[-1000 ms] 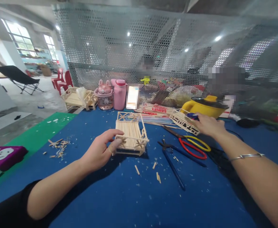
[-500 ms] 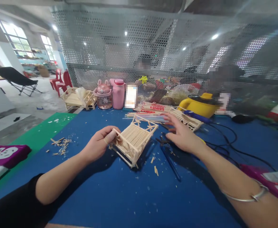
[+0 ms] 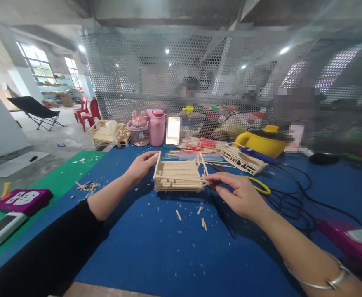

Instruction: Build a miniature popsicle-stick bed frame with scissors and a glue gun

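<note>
A small model bed frame (image 3: 179, 175) made of thin wooden sticks sits level at the middle of the blue mat, with a slatted deck and raised ends. My left hand (image 3: 140, 167) grips its left end post, the thumb along the top and the other fingers partly hidden behind. At the opposite end, my right hand (image 3: 238, 193) pinches the lower right corner between thumb and fingertips. Pliers and a blue-handled tool lie dark and mostly hidden under my right hand. Stick offcuts (image 3: 203, 223) are scattered in front of the model.
Behind lie loose sticks (image 3: 196, 156) and another stick piece (image 3: 243, 160). A yellow pot (image 3: 263, 142), a pink bottle (image 3: 157, 128), a pink jar (image 3: 139, 131) and a lit phone (image 3: 172, 130) stand along the mesh screen. Black cables (image 3: 295, 202) coil at right; a purple power strip (image 3: 23, 201) is left.
The model bed frame has turned from a tilted angle to face me squarely and come down level. My right hand has moved from beside the pliers onto the model's right corner.
</note>
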Motion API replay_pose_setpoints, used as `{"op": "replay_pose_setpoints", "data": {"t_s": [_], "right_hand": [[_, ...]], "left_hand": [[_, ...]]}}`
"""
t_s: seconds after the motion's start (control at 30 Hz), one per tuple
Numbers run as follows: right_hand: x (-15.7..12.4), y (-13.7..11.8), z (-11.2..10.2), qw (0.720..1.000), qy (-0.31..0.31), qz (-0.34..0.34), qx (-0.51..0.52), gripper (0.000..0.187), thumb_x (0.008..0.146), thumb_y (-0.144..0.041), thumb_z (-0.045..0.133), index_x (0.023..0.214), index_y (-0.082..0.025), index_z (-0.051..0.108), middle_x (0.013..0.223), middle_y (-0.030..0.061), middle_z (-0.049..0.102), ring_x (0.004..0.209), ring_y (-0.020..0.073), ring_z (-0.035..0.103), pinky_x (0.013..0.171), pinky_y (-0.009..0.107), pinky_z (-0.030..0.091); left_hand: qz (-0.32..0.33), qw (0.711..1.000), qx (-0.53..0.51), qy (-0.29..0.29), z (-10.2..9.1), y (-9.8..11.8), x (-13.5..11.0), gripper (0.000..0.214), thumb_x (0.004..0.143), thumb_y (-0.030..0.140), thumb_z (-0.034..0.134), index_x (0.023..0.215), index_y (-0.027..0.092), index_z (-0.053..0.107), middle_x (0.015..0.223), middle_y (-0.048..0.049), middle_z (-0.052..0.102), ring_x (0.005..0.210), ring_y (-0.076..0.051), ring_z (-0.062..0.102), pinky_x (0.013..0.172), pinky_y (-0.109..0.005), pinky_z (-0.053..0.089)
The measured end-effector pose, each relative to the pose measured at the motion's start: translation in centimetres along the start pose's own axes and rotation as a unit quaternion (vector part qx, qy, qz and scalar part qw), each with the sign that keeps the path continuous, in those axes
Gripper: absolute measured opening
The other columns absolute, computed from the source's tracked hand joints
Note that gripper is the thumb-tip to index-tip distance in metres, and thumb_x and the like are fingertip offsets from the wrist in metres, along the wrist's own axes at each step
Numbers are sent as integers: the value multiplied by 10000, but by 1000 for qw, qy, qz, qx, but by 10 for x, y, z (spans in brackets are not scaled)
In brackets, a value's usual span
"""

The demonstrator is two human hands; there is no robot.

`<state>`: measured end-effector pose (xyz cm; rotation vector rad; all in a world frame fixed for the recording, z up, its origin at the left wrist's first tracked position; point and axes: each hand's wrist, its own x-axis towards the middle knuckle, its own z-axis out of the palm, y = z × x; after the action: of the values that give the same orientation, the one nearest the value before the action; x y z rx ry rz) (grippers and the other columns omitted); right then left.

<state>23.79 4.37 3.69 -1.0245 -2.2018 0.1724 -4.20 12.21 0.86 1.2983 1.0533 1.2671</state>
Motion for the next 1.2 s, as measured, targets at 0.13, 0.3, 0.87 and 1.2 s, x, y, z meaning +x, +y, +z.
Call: {"op": "replay_pose_setpoints", "data": {"t_s": [0.13,0.3,0.87,1.2], "right_hand": [[-6,-5,4,998,27,-46,-21,316,773,-109,467,1029,-205,625,874,25,688,756,141,647,693,245,515],[-8,4,9,998,51,-9,-25,395,781,-125,471,1161,-205,539,875,28,653,758,137,620,707,263,502],[-9,18,-9,929,-176,243,-217,241,691,-434,572,713,-210,485,698,16,589,604,148,512,524,244,313],[-10,12,11,872,-239,326,-275,245,761,-326,428,577,-190,517,696,81,636,653,198,581,487,266,251]], "left_hand": [[-39,997,37,50,-7,-3,11,432,691,486,641,993,179,613,967,-72,637,766,-129,587,647,-244,463],[-69,984,149,68,-33,-3,-18,220,599,262,686,783,152,636,625,-11,582,544,-113,504,521,-235,388],[55,876,479,-15,1,-8,-63,315,771,407,498,876,185,694,774,-54,688,668,-179,575,589,-267,366],[62,918,392,1,0,-8,-61,355,776,366,466,924,173,724,795,-37,720,732,-201,607,663,-283,412]]}}
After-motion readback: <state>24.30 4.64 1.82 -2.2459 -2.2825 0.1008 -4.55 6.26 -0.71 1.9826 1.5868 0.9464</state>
